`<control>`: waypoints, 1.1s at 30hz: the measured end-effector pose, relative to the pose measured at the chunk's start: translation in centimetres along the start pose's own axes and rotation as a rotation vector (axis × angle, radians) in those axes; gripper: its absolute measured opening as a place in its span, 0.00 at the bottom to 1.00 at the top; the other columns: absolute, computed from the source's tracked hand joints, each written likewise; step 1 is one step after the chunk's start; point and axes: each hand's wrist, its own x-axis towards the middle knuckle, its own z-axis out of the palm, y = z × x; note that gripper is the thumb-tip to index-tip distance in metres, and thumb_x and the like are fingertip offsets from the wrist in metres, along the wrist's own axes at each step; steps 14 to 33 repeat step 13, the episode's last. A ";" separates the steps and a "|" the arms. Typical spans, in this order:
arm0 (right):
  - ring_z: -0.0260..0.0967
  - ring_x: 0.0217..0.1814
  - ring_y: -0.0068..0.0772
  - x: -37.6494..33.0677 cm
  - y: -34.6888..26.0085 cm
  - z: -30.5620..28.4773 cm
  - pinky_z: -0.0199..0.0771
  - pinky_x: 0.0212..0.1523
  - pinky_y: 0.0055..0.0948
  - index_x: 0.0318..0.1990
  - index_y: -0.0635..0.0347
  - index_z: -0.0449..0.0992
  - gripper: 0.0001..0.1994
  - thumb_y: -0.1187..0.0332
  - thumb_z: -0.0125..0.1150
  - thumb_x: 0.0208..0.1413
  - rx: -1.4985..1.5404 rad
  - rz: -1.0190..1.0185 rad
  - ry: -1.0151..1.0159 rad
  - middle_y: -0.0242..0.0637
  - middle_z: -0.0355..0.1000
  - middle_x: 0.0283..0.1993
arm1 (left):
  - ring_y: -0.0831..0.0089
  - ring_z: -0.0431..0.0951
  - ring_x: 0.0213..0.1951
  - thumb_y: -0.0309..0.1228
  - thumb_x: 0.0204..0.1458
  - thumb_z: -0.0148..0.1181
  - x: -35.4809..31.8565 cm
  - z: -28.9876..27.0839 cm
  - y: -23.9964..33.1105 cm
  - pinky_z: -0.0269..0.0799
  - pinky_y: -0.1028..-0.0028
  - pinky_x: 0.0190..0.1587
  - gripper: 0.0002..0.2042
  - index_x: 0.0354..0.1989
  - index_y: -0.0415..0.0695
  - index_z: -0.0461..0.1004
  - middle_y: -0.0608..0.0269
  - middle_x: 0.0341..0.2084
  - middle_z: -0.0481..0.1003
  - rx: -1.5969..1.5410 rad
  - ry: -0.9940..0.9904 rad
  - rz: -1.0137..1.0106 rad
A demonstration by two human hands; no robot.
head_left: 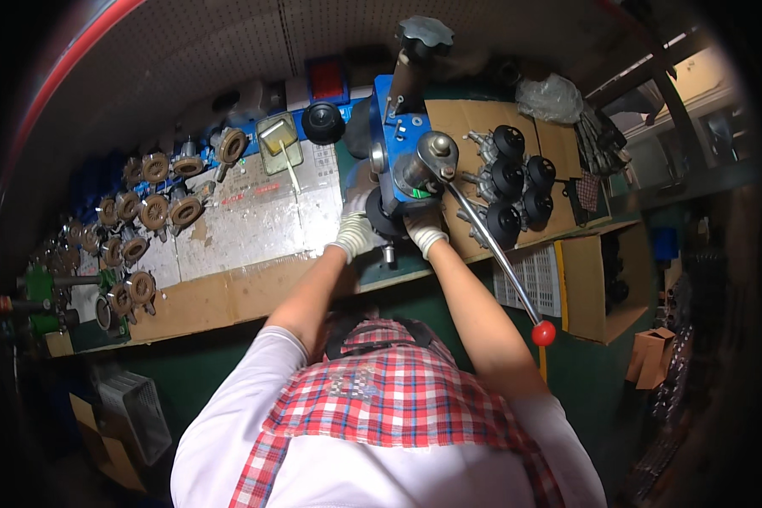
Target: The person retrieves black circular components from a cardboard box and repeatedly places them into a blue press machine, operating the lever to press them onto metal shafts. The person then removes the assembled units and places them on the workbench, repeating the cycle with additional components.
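Note:
A blue hand press (pixel 406 135) stands at the bench's middle, with a long chrome lever (pixel 499 258) ending in a red ball (pixel 543 333). Under its head sits a metal part with a round black cap (pixel 385 213); a short metal stem (pixel 389 254) points towards me. Around the cap's left side curls my left hand (pixel 356 230), in a white glove. My right hand (pixel 425 229), gloved too, closes on the right side, close below the press head. The press and the part hide most of the fingertips of both hands.
Several black-capped metal parts (pixel 505 178) stand on cardboard to the right. Several brown-ringed metal parts (pixel 154 212) cover the left side. A tub of yellowish grease with a brush (pixel 289 161) lies left of the press, near a black round cap (pixel 323 123). An open carton (pixel 601 279) is lower right.

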 end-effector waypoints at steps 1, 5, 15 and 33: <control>0.66 0.69 0.30 -0.6 -0.1 -0.4 0.59 0.72 0.33 0.63 0.56 0.71 0.22 0.62 0.39 0.68 0.005 -0.008 0.003 0.33 0.73 0.66 | 0.43 0.65 0.65 0.52 0.27 0.80 -1.5 -0.7 -1.2 0.62 0.55 0.67 0.53 0.67 0.44 0.64 0.40 0.62 0.67 0.058 -0.046 -0.021; 0.69 0.67 0.33 0.8 0.3 0.4 0.63 0.69 0.32 0.68 0.57 0.63 0.23 0.63 0.40 0.67 -0.126 -0.038 0.070 0.36 0.74 0.64 | 0.44 0.53 0.74 0.48 0.26 0.82 -3.0 -5.3 -2.2 0.50 0.58 0.75 0.69 0.77 0.39 0.41 0.36 0.72 0.54 -0.187 -0.059 -0.018; 0.72 0.63 0.47 3.2 1.7 3.9 0.73 0.60 0.40 0.69 0.54 0.61 0.25 0.59 0.48 0.68 0.561 -0.004 0.271 0.47 0.73 0.62 | 0.41 0.68 0.63 0.48 0.26 0.84 1.7 -4.9 3.2 0.63 0.57 0.67 0.56 0.67 0.37 0.62 0.38 0.59 0.70 -0.075 0.118 0.071; 0.72 0.63 0.47 3.2 1.7 3.9 0.73 0.60 0.40 0.69 0.54 0.61 0.25 0.59 0.48 0.68 0.561 -0.004 0.271 0.47 0.73 0.62 | 0.41 0.68 0.63 0.48 0.26 0.84 1.7 -4.9 3.2 0.63 0.57 0.67 0.56 0.67 0.37 0.62 0.38 0.59 0.70 -0.075 0.118 0.071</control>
